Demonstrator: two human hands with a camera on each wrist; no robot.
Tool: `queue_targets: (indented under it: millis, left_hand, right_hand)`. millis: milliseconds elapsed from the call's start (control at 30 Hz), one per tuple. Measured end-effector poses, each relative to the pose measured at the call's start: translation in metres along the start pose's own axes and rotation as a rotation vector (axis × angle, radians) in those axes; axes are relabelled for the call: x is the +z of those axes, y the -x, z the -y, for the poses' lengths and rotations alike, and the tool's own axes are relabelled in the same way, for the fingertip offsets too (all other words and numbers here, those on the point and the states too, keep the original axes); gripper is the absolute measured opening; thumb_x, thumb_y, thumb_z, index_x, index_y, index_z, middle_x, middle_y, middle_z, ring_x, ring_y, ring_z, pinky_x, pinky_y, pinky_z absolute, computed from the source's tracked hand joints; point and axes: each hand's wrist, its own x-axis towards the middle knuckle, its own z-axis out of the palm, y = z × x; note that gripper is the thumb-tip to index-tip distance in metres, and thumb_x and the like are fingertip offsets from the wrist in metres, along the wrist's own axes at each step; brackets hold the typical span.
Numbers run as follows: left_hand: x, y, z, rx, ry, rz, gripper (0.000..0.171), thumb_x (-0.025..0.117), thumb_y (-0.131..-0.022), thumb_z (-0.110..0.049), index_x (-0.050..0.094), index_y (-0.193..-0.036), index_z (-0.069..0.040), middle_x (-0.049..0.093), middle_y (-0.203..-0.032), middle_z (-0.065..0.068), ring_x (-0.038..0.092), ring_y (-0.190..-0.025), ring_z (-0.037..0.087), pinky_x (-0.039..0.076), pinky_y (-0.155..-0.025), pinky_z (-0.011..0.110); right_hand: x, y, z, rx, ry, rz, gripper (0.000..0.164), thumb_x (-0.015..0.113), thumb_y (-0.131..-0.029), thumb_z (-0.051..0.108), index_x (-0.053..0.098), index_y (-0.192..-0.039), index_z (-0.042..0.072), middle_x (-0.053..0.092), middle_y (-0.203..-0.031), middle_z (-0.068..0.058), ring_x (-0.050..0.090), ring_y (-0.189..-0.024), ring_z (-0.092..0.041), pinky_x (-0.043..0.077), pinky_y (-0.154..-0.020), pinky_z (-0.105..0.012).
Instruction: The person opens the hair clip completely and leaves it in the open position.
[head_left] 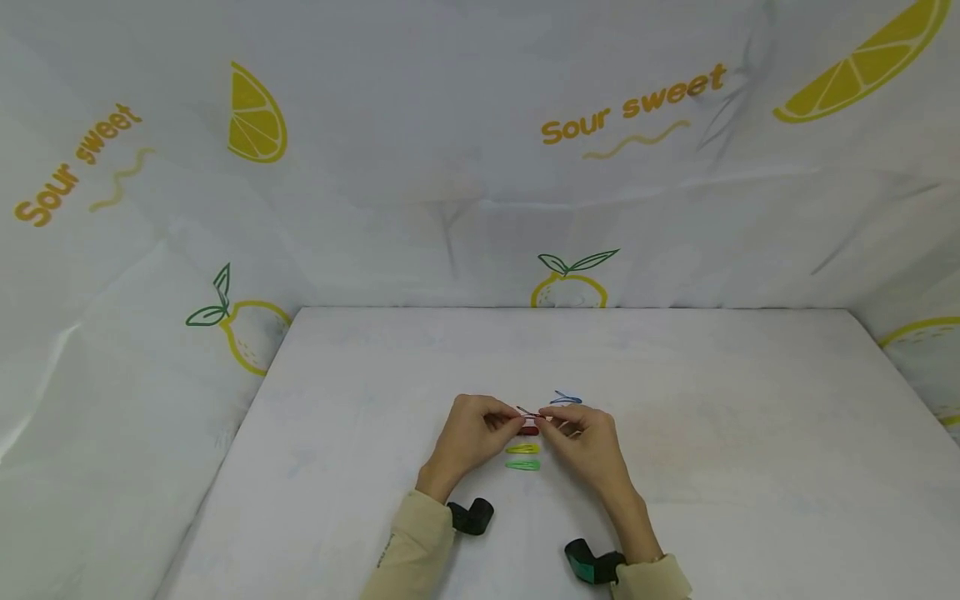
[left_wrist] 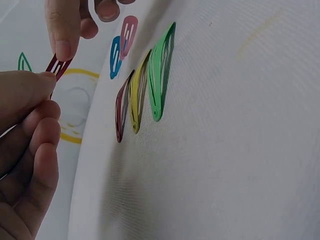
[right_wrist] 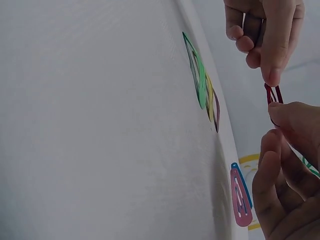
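Observation:
Above the table, a dark red snap hair clip [left_wrist: 61, 70] is held between both hands. My left hand [head_left: 474, 433] pinches one end with thumb and finger, and my right hand [head_left: 591, 442] pinches the other. In the head view the held clip's two arms look spread apart. Below the hands lie a second dark red hair clip [head_left: 528, 431], a yellow hair clip [head_left: 522, 448] and a green hair clip [head_left: 522, 465], side by side in a column. Past the right hand, a blue hair clip [left_wrist: 115, 62] and a pink hair clip [left_wrist: 129, 35] overlap.
The white table [head_left: 337, 433] reaches to a back wall covered in a lemon-print sheet [head_left: 412, 167]. Black wrist-worn devices [head_left: 472, 517] sit at the beige sleeves [head_left: 416, 533], close over the table's front part.

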Motion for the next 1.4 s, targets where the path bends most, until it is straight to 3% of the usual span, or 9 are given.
queue_targets:
  millis: [400,633,800,1067,1400]
  left_hand:
    - [0.000,-0.001,0.005,-0.029,-0.010,0.017,0.008,0.082,-0.085,-0.009,0.081,-0.086,-0.001,0.078,-0.077,0.008,0.056,-0.059,-0.001,0.048,-0.057,0.013]
    - [-0.001,-0.007,0.005,-0.017,-0.061,0.044,0.006,0.080,-0.086,-0.008,0.082,-0.085,-0.003,0.078,-0.078,0.005,0.060,-0.061,0.002,0.048,-0.059,0.013]
    - [-0.003,-0.017,0.005,-0.049,-0.070,0.089,0.006,0.078,-0.087,-0.007,0.082,-0.086,-0.003,0.076,-0.075,0.005,0.058,-0.060,0.001,0.049,-0.058,0.014]
    - [-0.003,-0.029,0.012,-0.068,-0.148,0.124,0.005,0.079,-0.087,-0.010,0.082,-0.087,-0.006,0.076,-0.075,0.003,0.056,-0.062,-0.001,0.047,-0.059,0.014]
    - [0.001,-0.035,0.016,-0.138,-0.175,0.133,0.005,0.077,-0.088,-0.008,0.082,-0.088,-0.006,0.075,-0.075,0.003,0.059,-0.063,0.004,0.047,-0.061,0.016]
  right_hand:
    - [0.001,-0.001,0.000,0.104,-0.007,0.002,0.007,0.080,-0.083,0.000,0.081,-0.089,0.003,0.066,-0.065,-0.005,0.045,-0.056,-0.001,0.037,-0.052,-0.016]
    - [0.001,-0.006,0.001,0.136,0.041,0.017,0.010,0.079,-0.085,0.002,0.082,-0.094,0.002,0.068,-0.067,-0.007,0.047,-0.056,-0.003,0.039,-0.053,-0.017]
    - [0.001,-0.013,0.002,0.183,0.079,0.018,0.009,0.078,-0.086,0.004,0.082,-0.093,0.003,0.070,-0.065,-0.007,0.049,-0.054,-0.004,0.039,-0.052,-0.018]
    - [0.006,-0.023,0.001,0.227,0.180,0.036,0.010,0.079,-0.085,0.011,0.083,-0.094,0.006,0.055,-0.051,0.000,0.040,-0.048,-0.006,0.030,-0.047,-0.020]
    - [0.012,-0.029,-0.002,0.259,0.213,0.043,0.015,0.076,-0.087,0.012,0.082,-0.097,0.003,0.058,-0.047,-0.001,0.046,-0.038,-0.006,0.034,-0.040,-0.022]
